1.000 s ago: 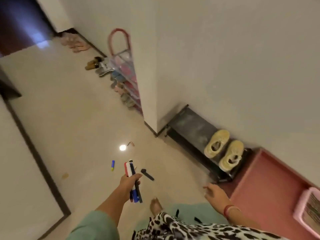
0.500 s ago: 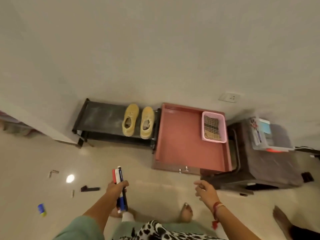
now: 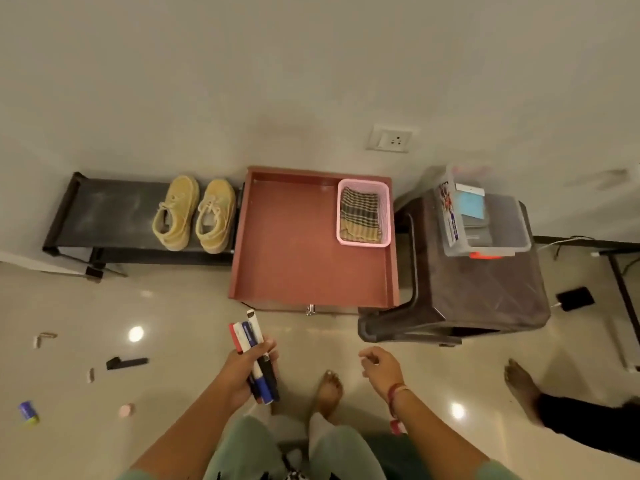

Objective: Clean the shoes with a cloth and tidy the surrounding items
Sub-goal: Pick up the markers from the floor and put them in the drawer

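Note:
A pair of yellow shoes (image 3: 194, 213) stands on a low black rack (image 3: 104, 216) against the wall. To its right lies a red tray (image 3: 298, 268) holding a pink basket (image 3: 363, 242) with a striped cloth (image 3: 359, 216) folded inside. My left hand (image 3: 242, 370) grips a bundle of markers (image 3: 254, 355) above the floor, just in front of the tray. My right hand (image 3: 381, 368) hangs beside it with loosely curled fingers and holds nothing.
A dark plastic stool (image 3: 464, 292) right of the tray carries a clear box (image 3: 485, 220) of items. On the floor at left lie a black marker (image 3: 126, 362), a blue cap (image 3: 28, 412), a pink piece (image 3: 125, 409) and small bits. Another person's foot (image 3: 523, 389) is at right.
The view swung right from the corridor to face the rack, tray and stool. My left hand still holds the markers and has come closer to the tray's front edge.

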{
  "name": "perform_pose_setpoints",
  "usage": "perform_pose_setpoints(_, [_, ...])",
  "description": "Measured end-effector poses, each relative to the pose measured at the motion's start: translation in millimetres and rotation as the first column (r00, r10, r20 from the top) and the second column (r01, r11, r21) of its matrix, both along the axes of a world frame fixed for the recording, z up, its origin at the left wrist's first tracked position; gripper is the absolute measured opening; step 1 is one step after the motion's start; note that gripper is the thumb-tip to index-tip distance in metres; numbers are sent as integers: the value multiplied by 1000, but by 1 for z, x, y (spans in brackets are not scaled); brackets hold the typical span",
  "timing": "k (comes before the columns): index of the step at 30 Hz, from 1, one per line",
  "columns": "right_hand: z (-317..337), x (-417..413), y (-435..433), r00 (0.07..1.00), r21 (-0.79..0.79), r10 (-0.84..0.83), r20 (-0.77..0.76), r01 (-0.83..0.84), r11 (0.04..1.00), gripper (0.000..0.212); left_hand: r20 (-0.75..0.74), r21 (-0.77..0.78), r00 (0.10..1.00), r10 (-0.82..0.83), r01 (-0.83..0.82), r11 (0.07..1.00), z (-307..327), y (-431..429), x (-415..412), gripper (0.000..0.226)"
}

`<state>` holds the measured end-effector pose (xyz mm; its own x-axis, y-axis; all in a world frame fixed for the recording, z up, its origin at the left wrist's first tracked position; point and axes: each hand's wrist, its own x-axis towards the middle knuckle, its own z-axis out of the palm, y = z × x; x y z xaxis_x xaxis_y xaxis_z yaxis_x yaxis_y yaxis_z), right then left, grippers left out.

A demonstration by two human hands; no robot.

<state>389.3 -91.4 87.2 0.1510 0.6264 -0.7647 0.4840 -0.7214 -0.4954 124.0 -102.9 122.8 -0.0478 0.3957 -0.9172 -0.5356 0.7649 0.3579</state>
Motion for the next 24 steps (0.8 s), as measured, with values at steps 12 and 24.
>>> perform_pose_setpoints(12, [-187, -62, 68, 999, -136, -25, -19, 23, 990, 20, -173, -140, 985, 4, -29, 990, -144, 22, -17, 30])
perform_pose_setpoints(24, [-286, -125, 86, 961, 11, -217, 174, 218, 976, 24, -252, -146, 964, -86, 50, 988, -205, 15, -57, 29])
